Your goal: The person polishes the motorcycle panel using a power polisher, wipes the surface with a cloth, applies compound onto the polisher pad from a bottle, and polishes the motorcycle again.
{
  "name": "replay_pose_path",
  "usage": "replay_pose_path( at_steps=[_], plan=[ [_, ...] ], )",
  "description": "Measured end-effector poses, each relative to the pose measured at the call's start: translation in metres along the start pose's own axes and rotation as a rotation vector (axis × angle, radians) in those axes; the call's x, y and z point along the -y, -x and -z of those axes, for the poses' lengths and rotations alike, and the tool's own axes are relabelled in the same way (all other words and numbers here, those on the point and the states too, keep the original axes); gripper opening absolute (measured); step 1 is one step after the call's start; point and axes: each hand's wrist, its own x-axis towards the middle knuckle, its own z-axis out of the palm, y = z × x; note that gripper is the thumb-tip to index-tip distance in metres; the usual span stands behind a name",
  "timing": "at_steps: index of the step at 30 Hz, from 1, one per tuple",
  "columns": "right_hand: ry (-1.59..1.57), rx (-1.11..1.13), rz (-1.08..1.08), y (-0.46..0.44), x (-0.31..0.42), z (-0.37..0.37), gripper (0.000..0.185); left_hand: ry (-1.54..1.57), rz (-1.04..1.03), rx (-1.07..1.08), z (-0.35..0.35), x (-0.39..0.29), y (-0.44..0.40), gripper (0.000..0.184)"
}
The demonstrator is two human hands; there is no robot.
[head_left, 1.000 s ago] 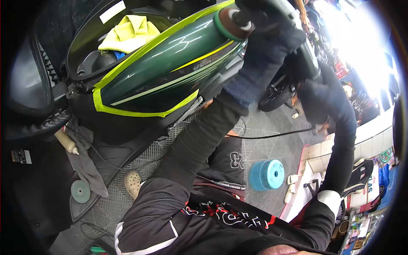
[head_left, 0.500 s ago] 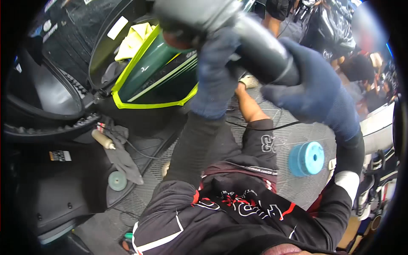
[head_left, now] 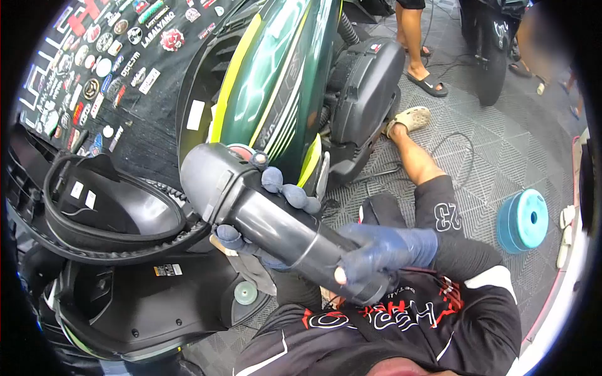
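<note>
A black electric polisher lies slantwise across the middle of the view, its rounded head up and left, a reddish pad edge partly showing beneath it. My left hand, in a blue glove with bare fingertips, wraps the front of its body from below; the palm is hidden. At the rear end, my right hand, gloved the same way, closes around the handle. Just beyond the polisher head stands a glossy dark green motorbike panel with yellow tape along its edge.
Black plastic bike parts lie at left, with a pale green round pad and a grey cloth by them. A turquoise round stool is at right. Another person's sandalled foot and a motorbike wheel are behind.
The polisher has come down from the top of the view towards my chest, both hands still on it. My view has shifted, so more of the green panel and sticker-covered cloth shows.
</note>
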Motion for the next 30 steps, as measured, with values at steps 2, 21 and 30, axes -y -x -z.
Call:
replay_pose_path(
  at_steps=[2,21,30],
  plan=[
    [-0.080,0.004,0.079,-0.001,-0.002,0.001,0.064,-0.040,0.052,0.011,0.002,-0.007,-0.017,0.092],
    [-0.682,0.072,0.575,-0.018,0.066,0.031,0.050,-0.130,0.516,-0.131,0.031,-0.039,-0.173,0.096],
    [-0.456,0.065,0.516,-0.019,0.010,0.004,0.061,-0.197,0.533,-0.115,0.003,-0.050,-0.096,0.102]
  ],
)
